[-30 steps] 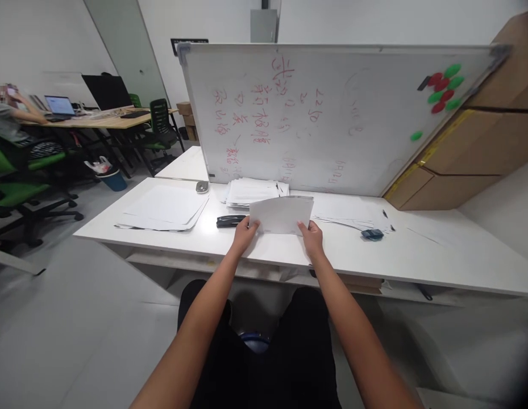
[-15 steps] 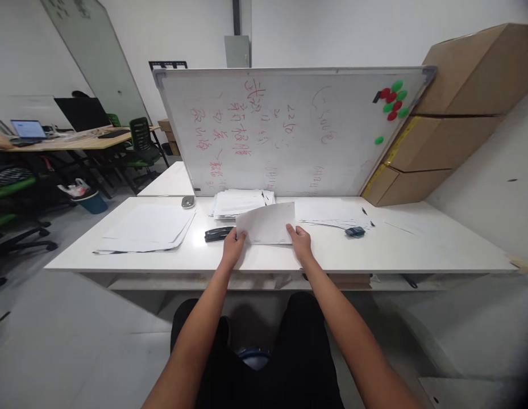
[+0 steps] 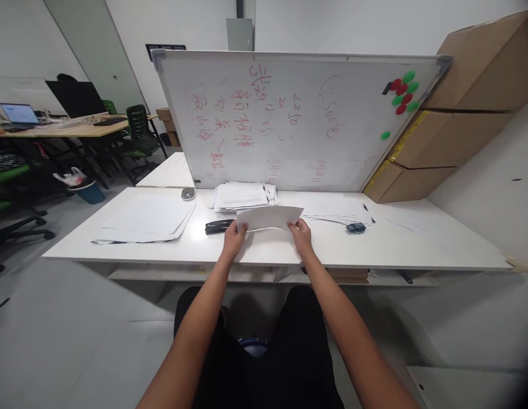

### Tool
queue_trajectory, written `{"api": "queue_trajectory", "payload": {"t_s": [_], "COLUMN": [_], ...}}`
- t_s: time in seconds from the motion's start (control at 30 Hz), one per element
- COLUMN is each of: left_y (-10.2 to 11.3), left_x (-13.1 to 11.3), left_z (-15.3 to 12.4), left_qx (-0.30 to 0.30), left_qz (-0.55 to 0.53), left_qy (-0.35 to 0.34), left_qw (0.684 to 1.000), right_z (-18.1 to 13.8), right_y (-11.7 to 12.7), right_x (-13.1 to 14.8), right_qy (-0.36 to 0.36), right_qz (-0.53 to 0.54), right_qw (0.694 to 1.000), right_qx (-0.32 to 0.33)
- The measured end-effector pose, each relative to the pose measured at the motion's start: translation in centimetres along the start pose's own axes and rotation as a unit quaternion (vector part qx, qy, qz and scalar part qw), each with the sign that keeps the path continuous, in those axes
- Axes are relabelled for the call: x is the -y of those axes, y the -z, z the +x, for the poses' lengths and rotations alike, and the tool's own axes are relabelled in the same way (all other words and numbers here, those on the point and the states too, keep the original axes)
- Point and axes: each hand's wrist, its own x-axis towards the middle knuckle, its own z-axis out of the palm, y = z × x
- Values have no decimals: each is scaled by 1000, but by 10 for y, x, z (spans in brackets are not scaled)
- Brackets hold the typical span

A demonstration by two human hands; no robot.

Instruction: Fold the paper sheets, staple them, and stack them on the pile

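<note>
From my end I see the left hand [image 3: 233, 240] pinching one end of the paper [image 3: 269, 218] and the right hand [image 3: 301, 236] gripping the other, so it sits slightly bowed between them over the white desk [image 3: 374, 250] (one sheet or several, I can't tell from here). Just left of the left hand I make out a black stapler [image 3: 219, 226], with a paper pile [image 3: 241, 196] behind the held paper, in front of the whiteboard [image 3: 264, 136], and a dark blue packet [image 3: 355, 228] off to the right.
</note>
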Motion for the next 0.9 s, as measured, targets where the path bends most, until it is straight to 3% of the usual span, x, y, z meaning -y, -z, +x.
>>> {"api": "queue_trajectory", "payload": {"t_s": [0.73, 0.9], "left_y": [-1, 25], "left_x": [1, -8], "left_z": [2, -8], "left_qx": [-13, 31], "left_qz": [32, 54], "left_qy": [21, -5], "left_qw": [999, 998], "right_z": [-1, -16], "right_y": [-4, 11], "right_x": [-3, -2], "right_qy": [-12, -26], "right_qz": [6, -4], "right_qw": [999, 999], "right_qx": [-29, -29]}}
